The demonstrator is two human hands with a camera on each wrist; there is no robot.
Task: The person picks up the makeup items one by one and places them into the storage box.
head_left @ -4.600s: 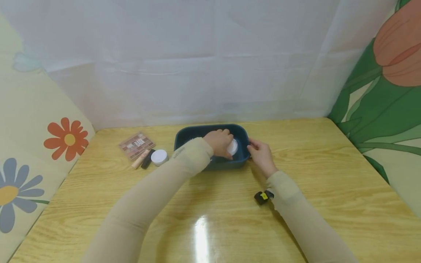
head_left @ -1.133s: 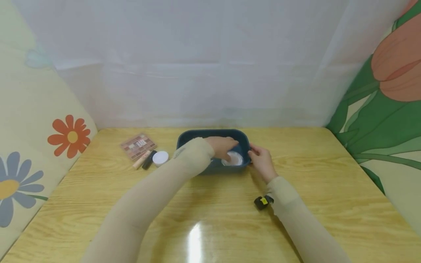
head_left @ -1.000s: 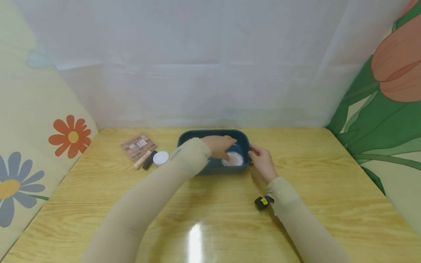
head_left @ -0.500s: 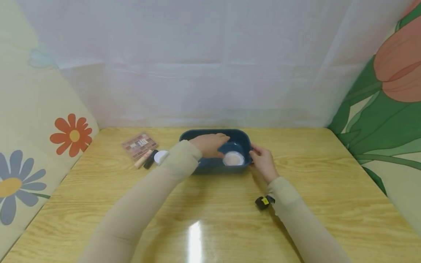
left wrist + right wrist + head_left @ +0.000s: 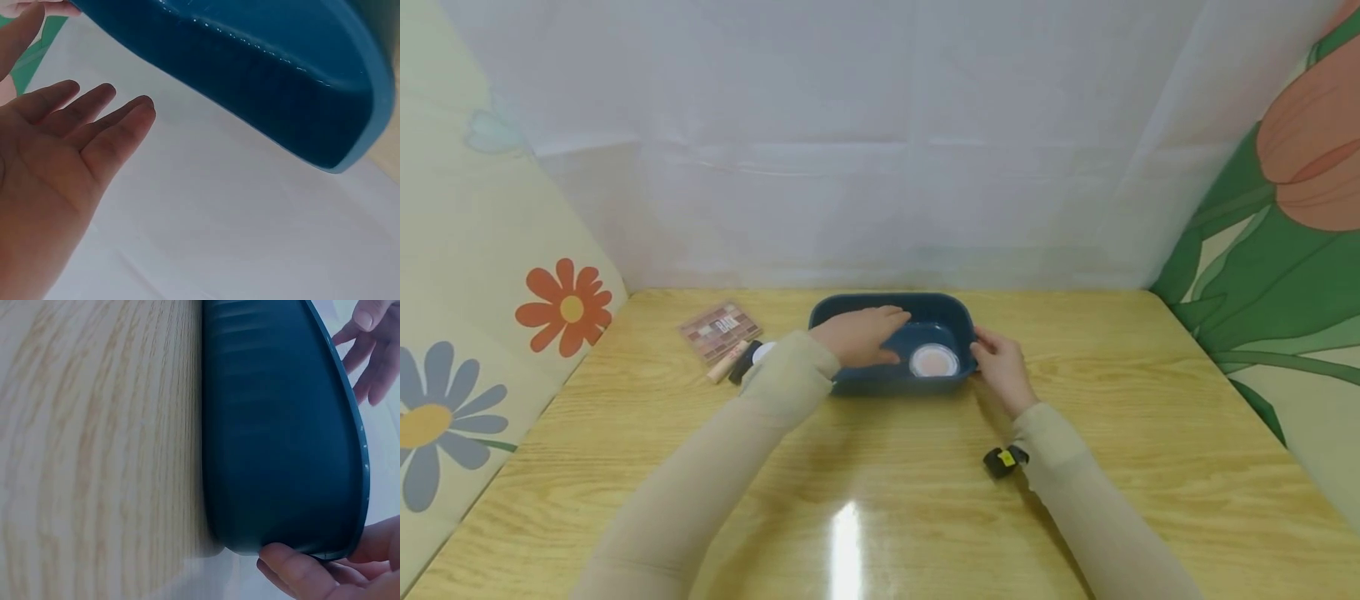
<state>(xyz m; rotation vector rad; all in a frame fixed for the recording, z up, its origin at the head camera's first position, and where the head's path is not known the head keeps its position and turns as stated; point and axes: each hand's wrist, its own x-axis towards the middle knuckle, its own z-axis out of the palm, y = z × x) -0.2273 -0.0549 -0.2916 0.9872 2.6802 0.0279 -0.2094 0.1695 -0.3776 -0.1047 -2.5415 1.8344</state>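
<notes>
A dark blue plastic bin (image 5: 891, 385) stands on the table. Inside it, near the right front corner, lies a round flat cosmetic container (image 5: 934, 361) with a white rim and a pale pink middle. My left hand (image 5: 859, 336) is over the bin's left half, fingers extended and holding nothing; the left wrist view shows its bare palm (image 5: 47, 159) apart from the bin wall (image 5: 231, 94). My right hand (image 5: 1000, 364) holds the bin's right end at the rim. Thumb and fingers (image 5: 300, 572) pinch that end in the right wrist view.
Left of the bin lie an eyeshadow palette (image 5: 721, 332), a pale pink tube (image 5: 727, 362) and a black tube (image 5: 745, 362). A white round lid (image 5: 763, 352) is partly hidden by my left sleeve. A black device (image 5: 1002, 461) is strapped at my right wrist. White cloth (image 5: 880, 167) hangs behind the table.
My left hand has let go of the round container in the bin and drawn back to the left. The container stays in the right front corner. My right hand keeps hold of the bin.
</notes>
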